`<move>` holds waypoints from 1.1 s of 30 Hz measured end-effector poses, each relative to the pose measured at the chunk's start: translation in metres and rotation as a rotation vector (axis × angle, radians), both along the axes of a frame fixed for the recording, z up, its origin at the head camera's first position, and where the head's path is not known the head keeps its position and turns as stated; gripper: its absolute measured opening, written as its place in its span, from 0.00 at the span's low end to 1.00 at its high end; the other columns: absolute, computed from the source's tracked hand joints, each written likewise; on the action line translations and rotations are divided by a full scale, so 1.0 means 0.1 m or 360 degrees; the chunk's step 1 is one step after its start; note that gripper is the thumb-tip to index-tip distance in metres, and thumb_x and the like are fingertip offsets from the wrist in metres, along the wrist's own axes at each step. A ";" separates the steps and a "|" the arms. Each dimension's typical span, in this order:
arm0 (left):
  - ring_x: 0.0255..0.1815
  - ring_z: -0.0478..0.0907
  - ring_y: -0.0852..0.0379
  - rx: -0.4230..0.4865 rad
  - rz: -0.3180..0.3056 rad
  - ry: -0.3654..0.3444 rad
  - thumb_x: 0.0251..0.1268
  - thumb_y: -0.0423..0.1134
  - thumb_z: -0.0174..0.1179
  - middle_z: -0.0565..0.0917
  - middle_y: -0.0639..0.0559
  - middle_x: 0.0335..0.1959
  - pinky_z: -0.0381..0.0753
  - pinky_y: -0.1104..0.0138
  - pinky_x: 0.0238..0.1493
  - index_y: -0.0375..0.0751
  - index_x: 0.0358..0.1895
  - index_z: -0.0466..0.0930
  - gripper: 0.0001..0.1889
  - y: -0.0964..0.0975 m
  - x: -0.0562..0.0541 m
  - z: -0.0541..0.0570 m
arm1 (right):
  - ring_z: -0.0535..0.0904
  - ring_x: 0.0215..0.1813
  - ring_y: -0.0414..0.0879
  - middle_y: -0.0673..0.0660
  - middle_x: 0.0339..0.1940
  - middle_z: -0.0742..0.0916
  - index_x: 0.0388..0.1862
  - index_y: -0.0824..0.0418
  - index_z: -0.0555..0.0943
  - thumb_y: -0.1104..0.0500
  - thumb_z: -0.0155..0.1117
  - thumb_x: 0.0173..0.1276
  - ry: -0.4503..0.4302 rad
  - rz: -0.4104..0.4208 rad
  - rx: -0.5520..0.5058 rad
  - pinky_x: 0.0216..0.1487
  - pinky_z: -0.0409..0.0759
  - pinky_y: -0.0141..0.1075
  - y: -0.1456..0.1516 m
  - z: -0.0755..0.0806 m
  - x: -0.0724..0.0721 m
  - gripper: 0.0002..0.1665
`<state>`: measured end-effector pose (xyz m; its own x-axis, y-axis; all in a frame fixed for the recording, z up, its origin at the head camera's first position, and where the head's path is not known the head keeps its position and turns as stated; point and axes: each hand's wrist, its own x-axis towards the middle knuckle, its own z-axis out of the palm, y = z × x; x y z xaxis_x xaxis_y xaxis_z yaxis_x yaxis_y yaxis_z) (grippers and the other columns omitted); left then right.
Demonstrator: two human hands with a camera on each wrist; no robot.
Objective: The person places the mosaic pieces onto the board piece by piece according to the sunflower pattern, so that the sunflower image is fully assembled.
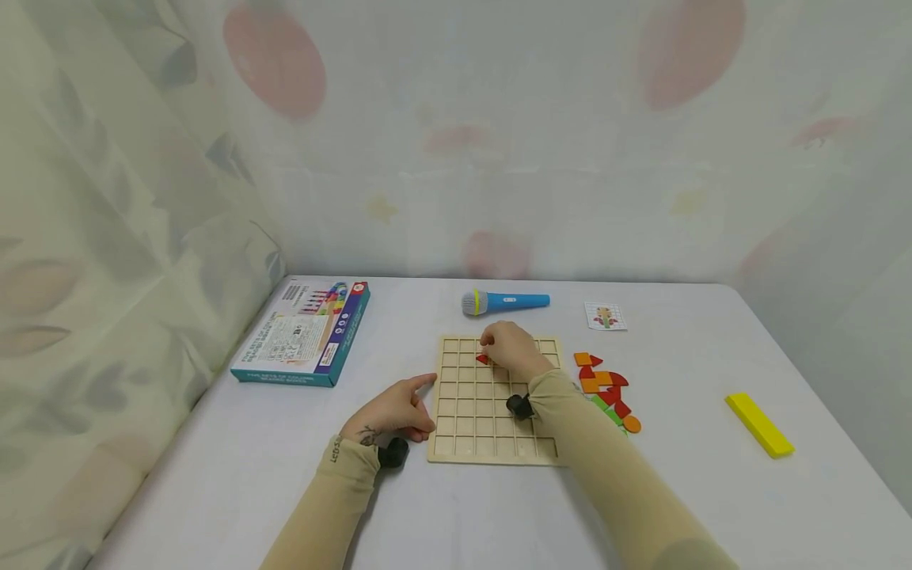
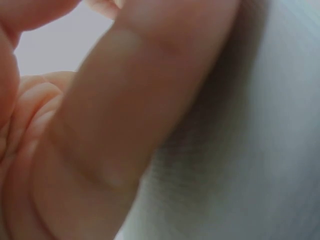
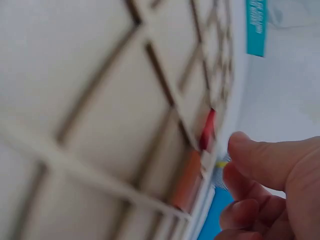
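Note:
A pale wooden grid board (image 1: 456,423) lies flat, its square cells bounded by thin ridges. My left hand (image 1: 392,410) rests at its left side, index finger and thumb spread, fingertips right at the edge; close-up fingers (image 2: 130,90) fill the left wrist view. Over the far rows reaches my right hand (image 1: 516,348), fingers bent near a small red triangular piece (image 1: 482,359). The right wrist view shows an orange piece (image 3: 187,182) and a red piece (image 3: 207,130) in cells by the rim, with nothing visible between thumb and fingertips. That orange piece is hidden in the head view.
Right of the board are loose orange, red and green pieces (image 1: 613,380), partly behind the right sleeve. Beyond it lie a blue toy microphone (image 1: 516,302) and a pattern card (image 1: 606,317). A boxed set (image 1: 299,332) lies left, a yellow bar (image 1: 759,425) far right.

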<state>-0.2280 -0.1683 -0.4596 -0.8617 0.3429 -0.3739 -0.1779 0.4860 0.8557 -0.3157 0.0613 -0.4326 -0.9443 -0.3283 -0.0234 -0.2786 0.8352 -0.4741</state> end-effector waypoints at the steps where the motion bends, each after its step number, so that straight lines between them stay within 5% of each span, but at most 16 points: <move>1: 0.17 0.77 0.60 -0.0002 -0.0005 0.0008 0.42 0.25 0.65 0.80 0.45 0.22 0.81 0.68 0.22 0.41 0.71 0.53 0.47 0.00 0.00 0.00 | 0.78 0.43 0.46 0.54 0.41 0.85 0.42 0.58 0.84 0.59 0.60 0.64 0.0012 -0.0014 -0.0023 0.45 0.78 0.42 0.04 0.03 0.00 0.10; 8: 0.17 0.78 0.60 -0.0010 -0.0034 0.0023 0.43 0.25 0.65 0.81 0.45 0.23 0.82 0.67 0.24 0.41 0.72 0.52 0.47 0.00 -0.02 0.00 | 0.78 0.47 0.52 0.61 0.48 0.83 0.50 0.64 0.80 0.59 0.57 0.66 0.0010 -0.0143 -0.0013 0.47 0.78 0.46 0.73 0.22 0.01 0.16; 16: 0.17 0.77 0.60 -0.0020 0.0009 0.0006 0.43 0.24 0.64 0.80 0.45 0.22 0.81 0.68 0.23 0.40 0.72 0.52 0.48 0.02 0.00 0.04 | 0.79 0.44 0.56 0.65 0.49 0.82 0.49 0.67 0.80 0.58 0.57 0.65 -0.0085 -0.0286 0.0185 0.46 0.78 0.51 1.37 0.17 0.10 0.18; 24: 0.17 0.77 0.60 -0.0005 0.0026 -0.0010 0.43 0.24 0.64 0.80 0.45 0.22 0.81 0.68 0.23 0.41 0.72 0.52 0.48 0.03 0.02 0.04 | 0.77 0.38 0.52 0.62 0.42 0.85 0.43 0.66 0.82 0.60 0.59 0.61 -0.0236 -0.0351 0.0302 0.41 0.77 0.51 1.52 0.04 0.18 0.14; 33: 0.17 0.77 0.60 0.0006 0.0006 -0.0011 0.43 0.24 0.64 0.80 0.46 0.22 0.81 0.68 0.23 0.40 0.72 0.51 0.48 0.01 0.03 0.06 | 0.74 0.32 0.50 0.59 0.33 0.82 0.35 0.64 0.80 0.60 0.61 0.59 -0.0269 -0.0392 0.0233 0.31 0.73 0.41 1.55 0.02 0.21 0.08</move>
